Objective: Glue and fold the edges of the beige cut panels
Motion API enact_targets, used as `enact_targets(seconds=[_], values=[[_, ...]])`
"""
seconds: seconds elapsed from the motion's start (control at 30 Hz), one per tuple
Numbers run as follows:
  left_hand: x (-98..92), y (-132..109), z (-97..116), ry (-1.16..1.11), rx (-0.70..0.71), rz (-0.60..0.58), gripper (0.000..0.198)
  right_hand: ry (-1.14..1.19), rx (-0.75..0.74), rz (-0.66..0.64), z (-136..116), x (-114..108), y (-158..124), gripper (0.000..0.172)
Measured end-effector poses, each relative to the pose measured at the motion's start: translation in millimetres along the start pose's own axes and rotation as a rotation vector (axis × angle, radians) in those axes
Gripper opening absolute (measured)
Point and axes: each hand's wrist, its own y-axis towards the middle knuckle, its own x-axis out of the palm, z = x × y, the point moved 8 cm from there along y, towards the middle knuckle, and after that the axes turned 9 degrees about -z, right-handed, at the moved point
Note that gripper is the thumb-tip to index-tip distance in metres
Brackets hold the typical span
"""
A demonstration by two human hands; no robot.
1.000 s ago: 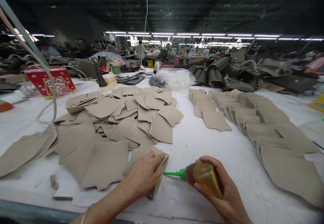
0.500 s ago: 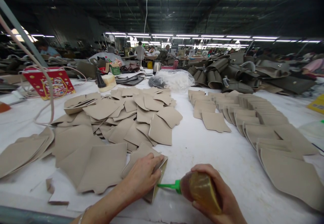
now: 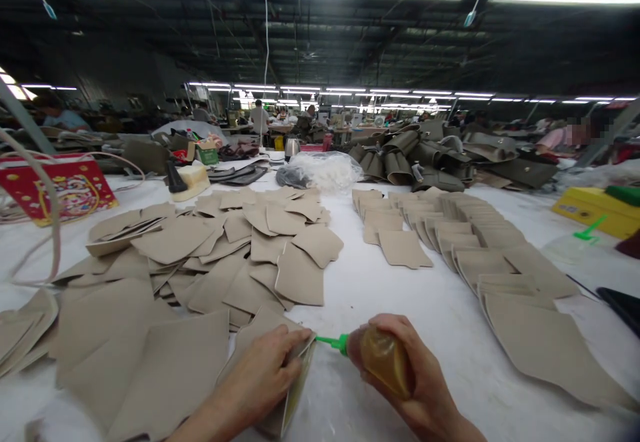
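Observation:
My left hand (image 3: 267,369) presses on a beige panel (image 3: 260,325) near the front of the table, its fingers holding back a folded edge. Below the fold a shiny strip (image 3: 299,385) shows. Closed around a soft bottle (image 3: 385,359) of amber liquid is my right hand (image 3: 417,369). The bottle lies tilted, and its green nozzle (image 3: 333,343) points left, the tip at the upper right corner of the fold, close to my left fingertips.
Loose beige panels (image 3: 175,239) are heaped on the left. Overlapping rows of panels (image 3: 480,242) run along the right. Farther back are a plastic bag (image 3: 325,170), dark bag parts (image 3: 400,155), a red bag (image 3: 60,189) and a yellow box (image 3: 595,210). People sit in the distance.
The nozzle tip has moved up along the fold to its upper corner. The view has tilted up and turned right, bringing the yellow box further into sight.

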Motion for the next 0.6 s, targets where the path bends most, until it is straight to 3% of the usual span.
enact_targets(seconds=[0.4, 0.5, 0.6], values=[[0.5, 0.8, 0.9, -0.021, 0.004, 0.013, 0.052, 0.019, 0.077, 0.087, 2.0, -4.8, -4.6, 0.042], [0.3, 1.3, -1.5, -0.043, 0.009, 0.013, 0.049, 0.203, 0.238, 0.128, 15.1, -1.9, -9.9, 0.044], [-3.9, -2.7, -9.3, -0.061, -0.023, 0.021, 0.039, 0.602, 0.427, 0.209, 37.1, 2.0, -20.1, 0.045]])
